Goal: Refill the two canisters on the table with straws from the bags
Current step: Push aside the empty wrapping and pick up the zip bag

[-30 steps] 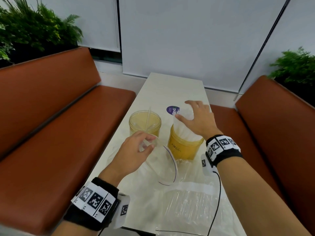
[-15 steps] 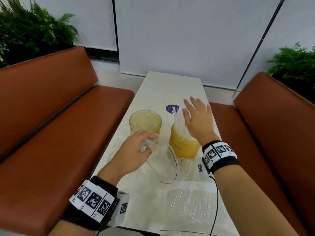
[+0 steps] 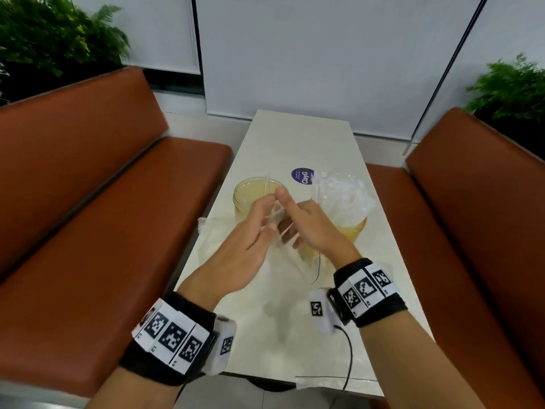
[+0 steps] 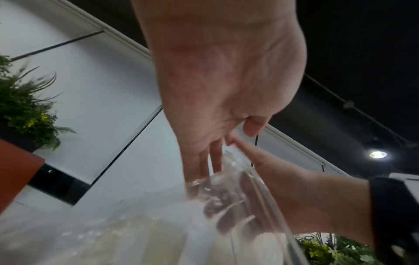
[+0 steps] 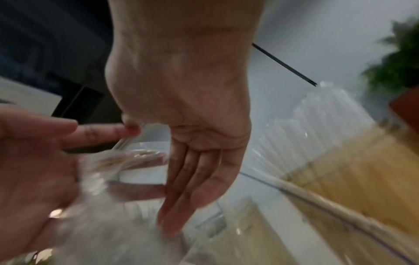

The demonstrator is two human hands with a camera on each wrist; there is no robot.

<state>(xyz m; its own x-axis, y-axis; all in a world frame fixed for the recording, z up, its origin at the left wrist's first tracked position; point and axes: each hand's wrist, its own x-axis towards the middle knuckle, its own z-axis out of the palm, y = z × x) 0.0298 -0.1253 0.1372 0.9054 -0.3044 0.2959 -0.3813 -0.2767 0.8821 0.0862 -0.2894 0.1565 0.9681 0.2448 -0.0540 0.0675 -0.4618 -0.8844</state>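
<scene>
Two yellow see-through canisters stand on the white table. The left canister (image 3: 250,199) holds a single straw (image 3: 267,187). The right canister (image 3: 354,231) (image 5: 362,170) is packed with a wrapped bundle of clear straws (image 3: 339,196) (image 5: 317,134). Both hands meet just in front of the canisters at a clear bag (image 3: 298,261) (image 4: 226,188) (image 5: 113,224). My left hand (image 3: 259,222) (image 4: 217,89) holds the bag's crumpled film among its fingers. My right hand (image 3: 309,228) (image 5: 192,125) has straight fingers laid against the bag's mouth, thumb raised.
More flat plastic lies on the table at the left (image 3: 218,231), and another bag hangs over the near edge (image 3: 333,382). A purple round sticker (image 3: 302,176) sits behind the canisters. Brown benches flank the table, left (image 3: 88,231) and right (image 3: 472,231).
My right hand has left the straw bundle in the right canister and swung left to the bag. My left hand has lifted the bag forward to meet it.
</scene>
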